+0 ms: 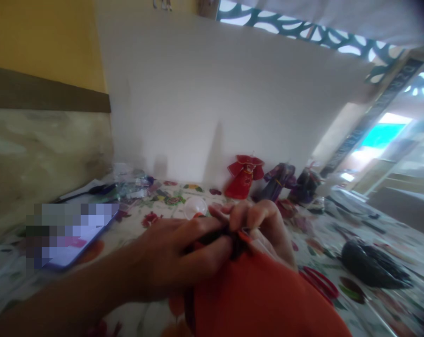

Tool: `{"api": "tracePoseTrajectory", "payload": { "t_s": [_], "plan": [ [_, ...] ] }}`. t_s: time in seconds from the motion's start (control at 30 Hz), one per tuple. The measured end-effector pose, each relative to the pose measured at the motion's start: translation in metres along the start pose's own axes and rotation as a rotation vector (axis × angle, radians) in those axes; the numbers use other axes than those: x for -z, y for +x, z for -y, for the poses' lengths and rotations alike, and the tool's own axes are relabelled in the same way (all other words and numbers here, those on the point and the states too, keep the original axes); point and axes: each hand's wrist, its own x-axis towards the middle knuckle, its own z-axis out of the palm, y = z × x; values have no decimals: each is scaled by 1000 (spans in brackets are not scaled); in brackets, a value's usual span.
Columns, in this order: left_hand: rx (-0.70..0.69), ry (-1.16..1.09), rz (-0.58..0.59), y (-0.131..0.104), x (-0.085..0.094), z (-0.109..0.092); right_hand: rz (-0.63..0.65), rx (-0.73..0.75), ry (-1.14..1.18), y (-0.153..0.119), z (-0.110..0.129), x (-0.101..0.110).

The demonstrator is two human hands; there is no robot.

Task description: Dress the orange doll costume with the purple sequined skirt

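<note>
An orange-red cloth (264, 299) with a dark edging hangs toward me at the bottom of the head view. My left hand (187, 252) is closed on its gathered dark upper edge, thumb and fingers pinching it. Just to the right, my right hand (268, 222) is closed with its fingertips on the same edge. Blur and the fingers hide whether anything small is between them. Behind my hands is a round clear plastic lid or cup (195, 207). Red-handled scissors (320, 282) lie to the right of the cloth, partly covered by it.
A flower-patterned tablecloth (176, 199) covers the table. On the left lies a phone (88, 238). A small red dress (245, 177) and two dark little garments (280, 180) stand by the white wall. A black plastic bag (373, 264) is on the right.
</note>
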Motion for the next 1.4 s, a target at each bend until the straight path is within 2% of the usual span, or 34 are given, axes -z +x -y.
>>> {"api": "tracePoseTrajectory", "payload": {
  "t_s": [0.1,0.23,0.33,0.43,0.63,0.77,0.87,1.0,1.1,1.23,1.4],
  "plan": [
    [21,-15,48,-2,-2,-1,-36,6,8,1,0,-3],
    [44,-1,-16,3,-1,-2,-45,43,-29,3,0,-4],
    [-21,32,-34,6,1,-2,-47,58,-38,5,-2,0],
    [-39,54,-6,5,3,-1,39,15,-29,8,-4,10],
    [103,-39,118,4,2,-3,153,24,-28,13,-5,20],
    [129,-71,131,5,0,-4,51,-140,-9,12,5,13],
    [243,-105,149,9,2,-5,128,-279,34,15,15,13],
    [305,-182,268,19,5,-5,212,-406,112,21,21,20],
    [270,-222,309,20,4,-4,226,-447,149,23,22,23],
    [132,-204,271,11,-1,0,210,-454,119,25,24,20],
    [110,-187,255,6,-5,2,194,-489,161,28,26,18]
  ]
}}
